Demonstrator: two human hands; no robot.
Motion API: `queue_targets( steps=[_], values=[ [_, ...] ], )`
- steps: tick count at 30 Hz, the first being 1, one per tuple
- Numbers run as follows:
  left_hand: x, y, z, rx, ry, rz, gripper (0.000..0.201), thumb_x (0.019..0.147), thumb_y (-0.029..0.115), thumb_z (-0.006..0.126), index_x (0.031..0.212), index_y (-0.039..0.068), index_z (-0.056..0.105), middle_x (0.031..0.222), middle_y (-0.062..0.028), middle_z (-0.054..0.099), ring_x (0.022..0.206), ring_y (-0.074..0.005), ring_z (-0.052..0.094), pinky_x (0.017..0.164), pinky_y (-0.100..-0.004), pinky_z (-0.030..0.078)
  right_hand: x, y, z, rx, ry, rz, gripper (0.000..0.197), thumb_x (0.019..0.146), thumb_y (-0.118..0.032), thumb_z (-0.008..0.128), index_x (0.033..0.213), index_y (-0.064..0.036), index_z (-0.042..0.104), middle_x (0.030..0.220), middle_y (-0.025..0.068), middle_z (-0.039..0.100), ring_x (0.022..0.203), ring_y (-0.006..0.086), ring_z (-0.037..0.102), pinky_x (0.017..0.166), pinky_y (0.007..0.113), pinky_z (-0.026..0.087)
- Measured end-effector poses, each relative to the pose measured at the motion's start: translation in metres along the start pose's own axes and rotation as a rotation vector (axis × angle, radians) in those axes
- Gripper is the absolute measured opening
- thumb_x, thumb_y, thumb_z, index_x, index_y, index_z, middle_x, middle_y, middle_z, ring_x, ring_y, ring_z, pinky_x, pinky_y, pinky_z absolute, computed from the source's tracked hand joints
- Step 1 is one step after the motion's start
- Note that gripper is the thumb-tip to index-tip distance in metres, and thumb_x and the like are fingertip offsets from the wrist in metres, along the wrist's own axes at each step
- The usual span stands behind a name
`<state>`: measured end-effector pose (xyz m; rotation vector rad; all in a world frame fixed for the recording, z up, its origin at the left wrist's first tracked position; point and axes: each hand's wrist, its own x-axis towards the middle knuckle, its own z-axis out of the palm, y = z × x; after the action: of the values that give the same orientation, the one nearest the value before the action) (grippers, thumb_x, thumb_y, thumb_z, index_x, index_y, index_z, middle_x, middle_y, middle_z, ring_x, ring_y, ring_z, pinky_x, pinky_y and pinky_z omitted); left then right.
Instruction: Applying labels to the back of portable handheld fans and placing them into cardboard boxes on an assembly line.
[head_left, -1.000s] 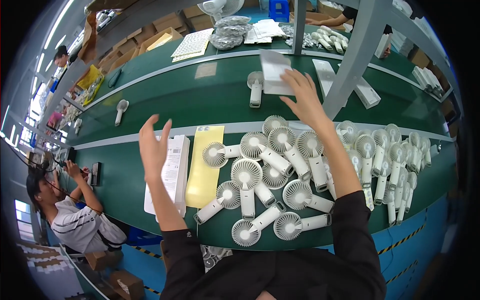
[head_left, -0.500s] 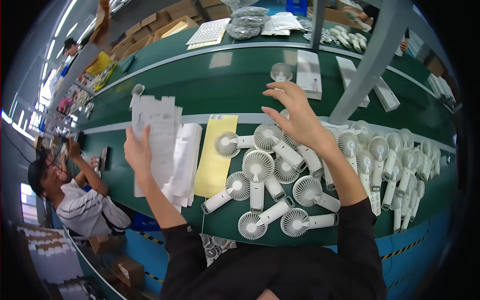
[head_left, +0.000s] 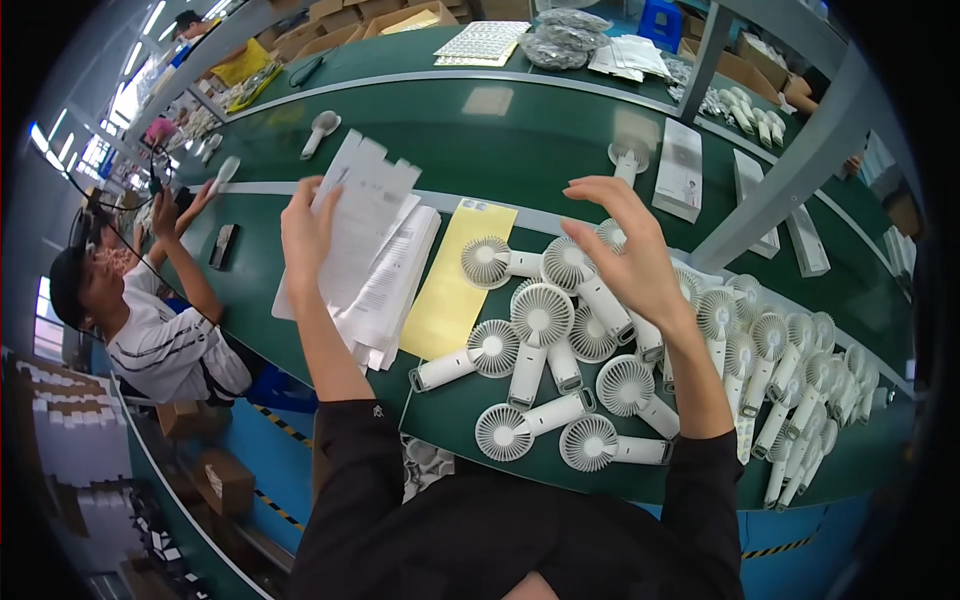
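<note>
Reference point: the yellow sheet (head_left: 455, 285) on the green bench. Left of it, the left hand (head_left: 308, 240) grasps a flat carton (head_left: 368, 205), thumb along one edge; finger placement underneath is partly hidden. The carton slants over a paper stack (head_left: 400, 285), which lies between it and the yellow sheet with its top pieces skewed. Whether one piece or more is held cannot be told. Right of the yellow sheet, the right hand (head_left: 630, 265) is released and empty, fingers spread and curved above white fans (head_left: 543, 315).

Assessment: good practice would be to confirm a single piece, pinch it lightly by the edge so the creases stay true, and draw it clear without dragging the stack. The right hand should take the opposite edge without brushing the fans.
</note>
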<state>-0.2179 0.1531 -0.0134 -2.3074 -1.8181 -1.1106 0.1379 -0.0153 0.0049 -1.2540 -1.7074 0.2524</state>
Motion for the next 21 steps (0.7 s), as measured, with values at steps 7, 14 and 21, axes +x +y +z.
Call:
queue_targets(
  steps=[7, 14, 21],
  values=[
    [-0.036, 0.157, -0.013, -1.044, 0.092, 0.000, 0.033, 0.093, 0.009, 0.063, 0.122, 0.000, 0.048, 0.090, -0.0073, 0.066, 0.080, -0.0092, 0.059, 0.074, -0.0236, 0.047, 0.003, -0.026, 0.029, 0.414, -0.090, 0.071, 0.043, 0.087, -0.017, 0.068, 0.123, 0.0033, 0.056, 0.116, 0.0102, 0.060, 0.108, 0.0211, 0.057, 0.095, 0.033, 0.044],
    [-0.039, 0.191, -0.001, -0.840, 0.221, 0.548, 0.047, 0.088, 0.003, 0.063, 0.129, 0.004, 0.040, 0.125, -0.0195, 0.050, 0.107, -0.0256, 0.055, 0.089, -0.0344, 0.046, 0.002, -0.040, 0.004, 0.565, -0.146, 0.306, 0.039, 0.096, -0.020, 0.059, 0.127, 0.0024, 0.053, 0.119, 0.0111, 0.060, 0.107, 0.0192, 0.057, 0.093, 0.033, 0.045],
    [-0.032, 0.199, -0.032, -0.735, -0.238, 0.568, 0.044, 0.078, 0.001, 0.075, 0.114, 0.004, 0.050, 0.118, -0.0148, 0.056, 0.109, -0.0281, 0.058, 0.097, -0.0373, 0.045, -0.001, -0.016, -0.024, 0.017, -0.176, -0.121, 0.055, 0.082, 0.004, 0.057, 0.135, -0.0054, 0.051, 0.132, 0.0140, 0.055, 0.114, 0.0326, 0.054, 0.098, 0.039, 0.043]
  ],
)
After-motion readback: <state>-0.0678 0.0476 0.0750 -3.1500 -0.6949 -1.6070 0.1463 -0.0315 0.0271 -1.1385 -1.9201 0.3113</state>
